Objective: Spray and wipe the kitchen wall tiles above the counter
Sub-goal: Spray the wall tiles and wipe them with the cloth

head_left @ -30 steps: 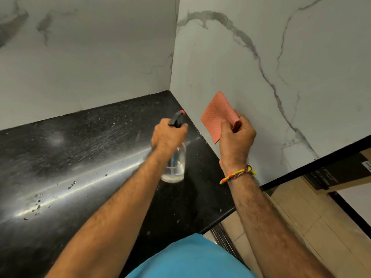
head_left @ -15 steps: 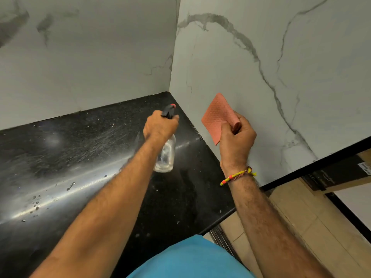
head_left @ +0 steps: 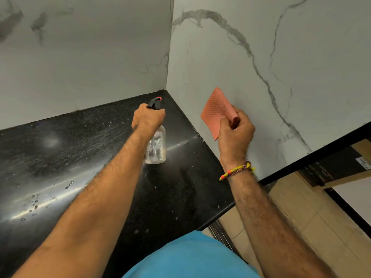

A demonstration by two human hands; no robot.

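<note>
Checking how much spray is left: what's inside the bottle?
The clear spray bottle, held by the left hand, shows droplets on its walls and perhaps a little liquid at the bottom. The hand covers its neck, so the level is unclear.

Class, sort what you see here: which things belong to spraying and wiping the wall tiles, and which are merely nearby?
Part of the job:
- spray bottle, gripped in the left hand
- pink cloth, held in the right hand
- marble-look wall tiles

Merely nearby:
- black counter, with a few droplets
- cardboard box by the floor
- thread bracelet on the right wrist
</note>
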